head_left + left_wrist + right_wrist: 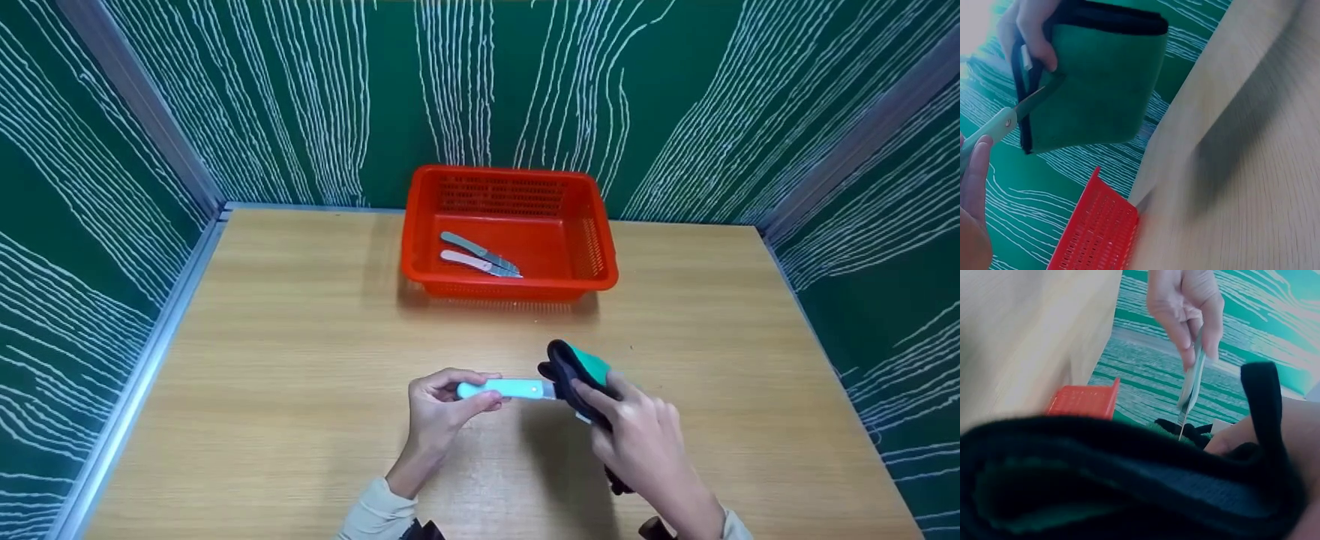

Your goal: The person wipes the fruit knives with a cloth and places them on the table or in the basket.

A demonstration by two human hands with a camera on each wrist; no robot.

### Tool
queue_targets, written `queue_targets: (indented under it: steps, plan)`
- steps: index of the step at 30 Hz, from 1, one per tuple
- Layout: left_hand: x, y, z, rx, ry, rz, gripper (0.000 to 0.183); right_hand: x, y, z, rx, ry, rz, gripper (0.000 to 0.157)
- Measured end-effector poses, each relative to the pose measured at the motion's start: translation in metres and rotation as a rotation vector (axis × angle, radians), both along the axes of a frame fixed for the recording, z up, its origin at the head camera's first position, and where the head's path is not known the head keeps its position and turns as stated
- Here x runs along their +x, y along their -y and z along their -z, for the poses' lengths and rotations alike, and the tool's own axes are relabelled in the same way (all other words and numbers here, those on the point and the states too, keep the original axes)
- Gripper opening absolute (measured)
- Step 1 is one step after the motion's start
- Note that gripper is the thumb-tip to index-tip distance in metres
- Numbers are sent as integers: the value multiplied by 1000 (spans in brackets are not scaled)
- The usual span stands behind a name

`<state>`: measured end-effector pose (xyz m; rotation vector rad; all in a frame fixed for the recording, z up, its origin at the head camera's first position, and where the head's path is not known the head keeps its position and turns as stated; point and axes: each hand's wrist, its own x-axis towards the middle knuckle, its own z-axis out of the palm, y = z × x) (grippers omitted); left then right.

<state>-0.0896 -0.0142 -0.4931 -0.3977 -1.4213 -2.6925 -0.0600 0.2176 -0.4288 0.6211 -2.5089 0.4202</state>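
Observation:
My left hand (442, 401) pinches the mint-green handle of a knife (501, 388) between thumb and fingers, above the table. Its blade points right, towards a folded green cloth with black edging (594, 366). My right hand (641, 431) grips that cloth around the blade, so much of the blade is hidden in the head view. From the left wrist, the blade (1036, 101) shows against the cloth's green face (1100, 84). In the right wrist view the cloth's dark folds (1129, 455) fill the foreground, with the knife handle (1193, 377) beyond.
A red plastic basket (510, 285) stands at the back of the wooden table (285, 337). Inside lie two knives, one with a grey-green handle (463, 241) and one with a pale pink handle (465, 259). Green panels with white wavy lines (465, 82) enclose the table.

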Motion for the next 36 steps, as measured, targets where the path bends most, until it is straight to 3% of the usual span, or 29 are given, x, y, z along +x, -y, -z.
queue_targets:
  steps: [14,19,25,31,36]
  plan:
    - [-3,9,4,-37,-33,-28,24,0,-27,-1,-37,99,111,45]
    - [-3,10,5,-90,-46,-47,23,-3,-31,-11,-71,66,134,46]
    - [-2,6,6,-153,-56,-66,23,-5,-27,-21,-96,-21,124,43]
    - [-1,1,5,-221,-73,-97,23,-3,-11,-28,-110,-19,87,45]
    - [-1,-4,4,-236,-44,-109,22,-1,4,-26,-90,6,33,45]
